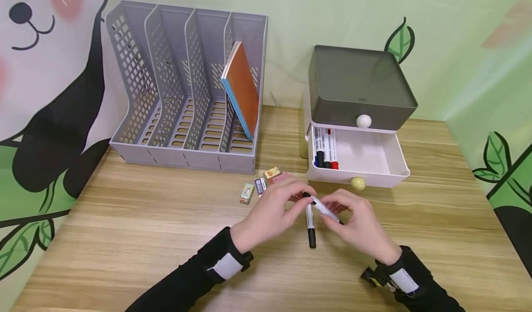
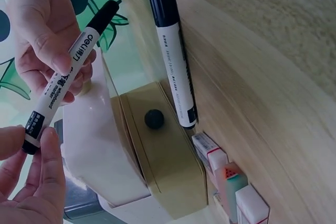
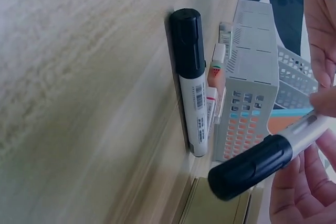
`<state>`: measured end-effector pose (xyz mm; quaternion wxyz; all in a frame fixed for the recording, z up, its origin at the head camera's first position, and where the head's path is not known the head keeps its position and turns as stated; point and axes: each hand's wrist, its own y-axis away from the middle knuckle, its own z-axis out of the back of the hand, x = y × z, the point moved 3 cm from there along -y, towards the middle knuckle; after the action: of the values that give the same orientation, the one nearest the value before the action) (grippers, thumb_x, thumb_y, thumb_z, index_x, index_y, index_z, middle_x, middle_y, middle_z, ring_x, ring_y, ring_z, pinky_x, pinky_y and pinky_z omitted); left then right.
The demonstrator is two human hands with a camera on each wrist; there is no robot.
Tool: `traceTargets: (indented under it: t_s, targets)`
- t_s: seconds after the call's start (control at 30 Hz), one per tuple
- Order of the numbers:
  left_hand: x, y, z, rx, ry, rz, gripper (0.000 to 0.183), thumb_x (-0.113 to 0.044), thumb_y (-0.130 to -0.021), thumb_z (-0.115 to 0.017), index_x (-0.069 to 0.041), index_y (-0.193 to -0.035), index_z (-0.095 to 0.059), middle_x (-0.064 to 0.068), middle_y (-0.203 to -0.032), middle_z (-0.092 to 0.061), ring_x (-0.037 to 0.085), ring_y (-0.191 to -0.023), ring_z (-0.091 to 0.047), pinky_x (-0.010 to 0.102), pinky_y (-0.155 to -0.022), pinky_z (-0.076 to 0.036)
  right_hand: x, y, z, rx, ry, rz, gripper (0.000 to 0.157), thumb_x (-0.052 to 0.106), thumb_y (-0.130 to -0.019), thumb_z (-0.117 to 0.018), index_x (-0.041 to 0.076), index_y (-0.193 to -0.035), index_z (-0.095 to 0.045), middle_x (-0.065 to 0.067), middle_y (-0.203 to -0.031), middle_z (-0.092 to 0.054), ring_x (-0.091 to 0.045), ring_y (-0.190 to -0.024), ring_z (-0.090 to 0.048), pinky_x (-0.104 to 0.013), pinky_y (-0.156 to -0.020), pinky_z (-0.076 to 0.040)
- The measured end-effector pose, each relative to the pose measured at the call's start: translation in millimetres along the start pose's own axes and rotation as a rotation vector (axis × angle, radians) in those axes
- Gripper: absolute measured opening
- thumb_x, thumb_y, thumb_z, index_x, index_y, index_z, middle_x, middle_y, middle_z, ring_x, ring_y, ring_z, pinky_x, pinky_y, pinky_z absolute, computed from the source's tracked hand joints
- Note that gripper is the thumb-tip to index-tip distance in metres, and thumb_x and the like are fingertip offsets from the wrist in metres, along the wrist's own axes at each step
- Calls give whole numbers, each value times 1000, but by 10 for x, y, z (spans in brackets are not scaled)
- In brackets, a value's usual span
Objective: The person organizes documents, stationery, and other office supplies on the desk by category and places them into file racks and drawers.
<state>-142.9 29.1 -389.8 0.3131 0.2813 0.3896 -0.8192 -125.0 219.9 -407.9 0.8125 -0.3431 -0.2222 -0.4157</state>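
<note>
A white whiteboard marker with a black cap (image 2: 84, 45) is held between both hands above the table. My left hand (image 1: 270, 212) pinches its plain end between thumb and fingers. Nearer the cap, the thumb and fingers of my right hand (image 1: 359, 217) grip the barrel. Below them a second black-capped marker (image 3: 194, 98) lies on the wooden tabletop, its cap toward me in the head view. Several small erasers (image 1: 247, 192) lie beyond my left hand, which partly hides them.
Behind the right hand stands a drawer box (image 1: 361, 81), its white lower drawer (image 1: 374, 155) pulled out. Several markers (image 1: 326, 150) lie along that drawer's left side. At back left, a grey file rack (image 1: 183, 157) holds orange and blue books (image 1: 243, 90) in its rightmost slot.
</note>
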Motion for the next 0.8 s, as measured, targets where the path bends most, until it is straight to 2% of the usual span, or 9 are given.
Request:
traceTargets:
  t_s: [0.13, 0.27, 0.4, 0.63, 0.8]
  targets:
    - [-23, -23, 45, -4, -8, 16, 13, -10, -92, -60, -11, -104, -66, -3, -104, -65, 7, -93, -56, 17, -77, -50, 0, -9, 8, 13, -54, -17, 34, -5, -72, -76, 7, -102, -65, 0, -94, -65, -12, -75, -61, -30, -64, -56]
    - [-43, -63, 89, -7, 21, 30, 17, -3, -92, -58, -12, -104, -65, -2, -105, -64, 6, -93, -57, 17, -78, -50, 5, -17, 29, 79, -179, -80, 32, -5, -78, -71, 3, -107, -62, -7, -93, -66, -16, -76, -61, -31, -66, -56]
    - [-51, -118, 112, -18, 58, 21, 19, 0, -92, -56, -8, -106, -65, 0, -106, -64, 7, -94, -59, 19, -80, -51, 50, -32, 67, 124, -248, -107, 30, -3, -83, -67, 4, -112, -60, -9, -93, -65, -16, -78, -62, -30, -67, -56]
    - [-53, -224, 129, -73, 115, 0, 21, 0, -93, -54, -5, -111, -63, 4, -109, -64, 8, -92, -60, 19, -77, -51, 110, -52, 155, 110, -285, -87, 33, -3, -85, -65, 4, -116, -59, -7, -94, -65, -16, -79, -62, -29, -68, -56]
    - [-64, -287, 151, -112, 40, -31, 27, -8, -96, -52, -6, -122, -59, 5, -119, -61, 9, -104, -58, 22, -87, -50, 111, -67, 270, 60, -291, -114, 36, -7, -84, -64, 2, -118, -58, -11, -93, -63, -14, -79, -61, -25, -68, -55]
